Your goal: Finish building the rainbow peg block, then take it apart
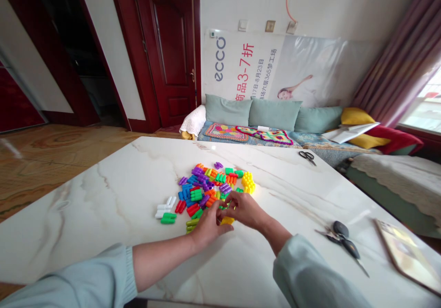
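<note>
A heap of small plastic building pieces (206,184) in purple, blue, green, red, orange and white lies on the white marble table (113,193). A joined cluster of yellow pieces (248,182) sits at the heap's right edge. My left hand (206,225) and my right hand (243,209) meet at the near side of the heap, fingers curled. Between them shows a yellow piece (227,220), held by both hands. A green piece (168,218) and white pieces (164,206) lie apart at the left.
Black-handled scissors (342,240) and a flat device or booklet (403,253) lie at the right on the table; smaller scissors (307,156) sit near the far edge. A sofa with cushions (275,124) stands behind the table, and a red door (168,51) beyond.
</note>
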A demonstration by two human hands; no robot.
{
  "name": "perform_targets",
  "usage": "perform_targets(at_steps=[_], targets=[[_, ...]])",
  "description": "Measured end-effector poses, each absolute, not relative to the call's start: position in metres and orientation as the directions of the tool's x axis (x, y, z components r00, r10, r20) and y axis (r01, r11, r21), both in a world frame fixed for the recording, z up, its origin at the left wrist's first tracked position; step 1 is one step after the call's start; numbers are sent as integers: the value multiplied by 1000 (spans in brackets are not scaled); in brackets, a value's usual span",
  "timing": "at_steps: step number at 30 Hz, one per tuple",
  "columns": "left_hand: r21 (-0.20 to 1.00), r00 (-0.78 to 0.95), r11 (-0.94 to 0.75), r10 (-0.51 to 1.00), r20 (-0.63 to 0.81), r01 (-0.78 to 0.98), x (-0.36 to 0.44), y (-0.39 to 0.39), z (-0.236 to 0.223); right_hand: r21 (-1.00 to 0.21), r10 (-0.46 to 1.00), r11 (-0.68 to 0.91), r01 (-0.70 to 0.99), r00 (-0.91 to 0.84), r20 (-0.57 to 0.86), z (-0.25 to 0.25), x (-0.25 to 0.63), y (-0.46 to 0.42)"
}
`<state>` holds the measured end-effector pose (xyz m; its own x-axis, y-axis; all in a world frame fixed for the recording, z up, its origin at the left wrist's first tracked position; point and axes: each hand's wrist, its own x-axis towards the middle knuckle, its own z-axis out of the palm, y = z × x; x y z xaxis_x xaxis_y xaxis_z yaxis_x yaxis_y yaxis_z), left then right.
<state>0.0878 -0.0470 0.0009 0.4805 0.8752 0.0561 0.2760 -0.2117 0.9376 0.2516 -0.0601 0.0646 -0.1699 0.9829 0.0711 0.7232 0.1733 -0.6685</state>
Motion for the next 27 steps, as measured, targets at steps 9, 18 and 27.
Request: perform_targets(at_steps=[9,18,27], targets=[[867,612,-309,791,6,391,87,-43,8,-783,953,146,605,-298,-53,56,258,-63],[923,489,-240,870,66,302,88,-44,7,-699,939,232,676,-343,-21,65,266,-63],[917,486,-286,865,122,279,87,-41,7,-523,923,354,775,-381,61,65,263,-63]])
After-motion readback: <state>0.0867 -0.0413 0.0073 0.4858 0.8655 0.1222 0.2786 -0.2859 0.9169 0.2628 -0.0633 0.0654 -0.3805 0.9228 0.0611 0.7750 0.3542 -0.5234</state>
